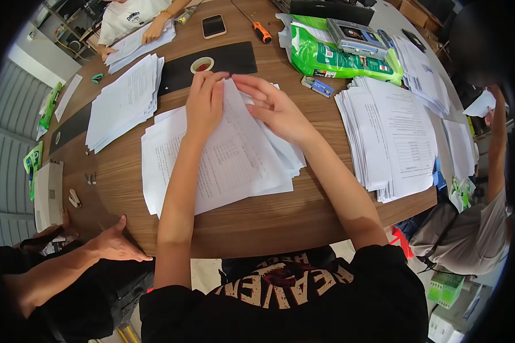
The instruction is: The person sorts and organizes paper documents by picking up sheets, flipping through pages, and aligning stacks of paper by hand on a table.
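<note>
Both my hands are at the far edge of a stack of printed sheets (229, 166) on the table. My left hand (206, 106) is closed at the stack's top edge, its fingers bent over the paper. My right hand (280, 111) is at the top right corner, fingers stretched toward my left fingertips and thumb apart beside the paper's edge. A small dark spot shows where the fingertips meet; I cannot make out what it is. Beneath the top sheets, more papers (289, 157) stick out unevenly. Just beyond my left hand lies a roll of tape (202, 64).
Paper stacks lie left (126, 106) and right (395, 137). Beyond are a phone (214, 26), an orange-handled screwdriver (262, 32), a green package (337, 63) and a blue-white box (317, 87). Another person's hand (120, 240) rests at the near left edge; other people are opposite and right.
</note>
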